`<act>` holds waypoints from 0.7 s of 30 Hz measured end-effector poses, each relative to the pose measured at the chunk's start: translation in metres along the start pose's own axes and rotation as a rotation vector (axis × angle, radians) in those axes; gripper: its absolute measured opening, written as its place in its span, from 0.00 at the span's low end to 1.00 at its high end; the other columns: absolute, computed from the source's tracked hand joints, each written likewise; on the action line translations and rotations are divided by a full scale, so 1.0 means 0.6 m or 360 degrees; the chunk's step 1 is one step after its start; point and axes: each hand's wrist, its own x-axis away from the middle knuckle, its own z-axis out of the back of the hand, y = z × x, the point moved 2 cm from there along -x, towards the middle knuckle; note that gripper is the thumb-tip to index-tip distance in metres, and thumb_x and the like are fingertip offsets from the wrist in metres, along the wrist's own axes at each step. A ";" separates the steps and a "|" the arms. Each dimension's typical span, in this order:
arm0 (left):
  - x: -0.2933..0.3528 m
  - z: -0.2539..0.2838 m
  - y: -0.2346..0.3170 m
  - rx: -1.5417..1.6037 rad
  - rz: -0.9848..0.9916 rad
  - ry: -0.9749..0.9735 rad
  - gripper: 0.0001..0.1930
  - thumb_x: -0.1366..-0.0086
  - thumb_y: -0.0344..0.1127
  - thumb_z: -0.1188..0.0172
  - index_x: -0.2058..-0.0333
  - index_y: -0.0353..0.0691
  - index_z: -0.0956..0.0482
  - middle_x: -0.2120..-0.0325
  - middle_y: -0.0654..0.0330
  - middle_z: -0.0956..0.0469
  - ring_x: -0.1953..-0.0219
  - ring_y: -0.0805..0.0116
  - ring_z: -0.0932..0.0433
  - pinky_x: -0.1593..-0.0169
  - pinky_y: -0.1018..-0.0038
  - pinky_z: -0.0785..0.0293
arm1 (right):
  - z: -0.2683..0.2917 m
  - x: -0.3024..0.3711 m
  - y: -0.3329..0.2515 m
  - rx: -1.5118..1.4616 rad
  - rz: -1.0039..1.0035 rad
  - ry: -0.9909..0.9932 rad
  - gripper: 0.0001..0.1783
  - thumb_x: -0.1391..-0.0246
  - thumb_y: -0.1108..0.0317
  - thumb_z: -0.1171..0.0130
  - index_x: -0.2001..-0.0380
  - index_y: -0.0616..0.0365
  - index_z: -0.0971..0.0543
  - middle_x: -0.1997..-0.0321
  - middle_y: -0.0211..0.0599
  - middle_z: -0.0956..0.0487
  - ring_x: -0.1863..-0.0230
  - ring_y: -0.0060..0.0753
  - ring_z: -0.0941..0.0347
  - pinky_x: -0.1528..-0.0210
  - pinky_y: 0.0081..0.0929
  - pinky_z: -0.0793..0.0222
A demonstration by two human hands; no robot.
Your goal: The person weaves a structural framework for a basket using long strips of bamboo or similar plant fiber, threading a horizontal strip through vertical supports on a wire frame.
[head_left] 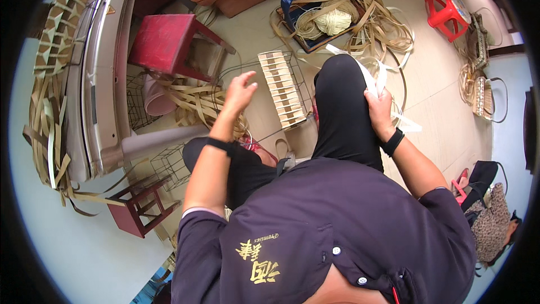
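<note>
My right hand (380, 111) is closed around white flat strips (378, 79) beside my right knee; their ends stick out above and below the fist. My left hand (241, 93) is raised over my left leg with nothing in it, its fingers loosely bent and apart. Just right of that hand is a wire basket frame (308, 87), with a panel woven from cream and tan strips (281, 91) along one side. The panel lies between my hands, touched by neither.
A blue-handled basket (292, 0) at the far side holds a ball of pale cord (333, 21), with tan strips (382, 28) heaped beside it. Red stools stand left (163, 42), lower left (132, 214) and far right (447, 16). More tan strips (194, 101) lie left of my left hand.
</note>
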 end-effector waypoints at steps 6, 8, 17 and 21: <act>-0.086 -0.195 -0.109 -0.0174 0.0552 0.0000 0.26 0.41 0.42 0.29 0.43 0.49 0.19 0.41 0.47 0.26 0.38 0.49 0.27 0.37 0.60 0.28 | -0.003 0.025 -0.038 0.0322 0.0207 0.0166 0.09 0.42 0.69 0.41 0.64 0.66 0.23 0.78 0.33 0.25 0.76 0.26 0.32 0.71 0.32 0.34; -0.095 -0.235 -0.084 -0.0151 0.0769 0.0168 0.28 0.41 0.41 0.29 0.41 0.47 0.21 0.34 0.48 0.36 0.35 0.46 0.31 0.36 0.55 0.29 | 0.004 0.026 -0.031 0.0157 0.0144 0.0147 0.09 0.41 0.70 0.41 0.62 0.67 0.22 0.78 0.31 0.26 0.76 0.24 0.33 0.71 0.31 0.34; -0.108 -0.275 -0.076 -0.0113 0.0775 0.0248 0.29 0.41 0.36 0.30 0.40 0.40 0.25 0.31 0.45 0.43 0.33 0.44 0.35 0.33 0.54 0.33 | 0.005 0.024 -0.052 0.0071 0.0118 0.0082 0.08 0.42 0.75 0.47 0.60 0.65 0.23 0.69 0.33 0.25 0.67 0.28 0.31 0.60 0.30 0.32; -0.112 -0.285 -0.082 0.0053 0.0797 0.0372 0.28 0.41 0.34 0.31 0.42 0.39 0.26 0.31 0.44 0.43 0.34 0.43 0.33 0.33 0.57 0.33 | 0.004 0.022 -0.050 0.0131 0.0146 0.0070 0.08 0.42 0.75 0.47 0.60 0.65 0.23 0.69 0.33 0.25 0.67 0.28 0.31 0.60 0.30 0.32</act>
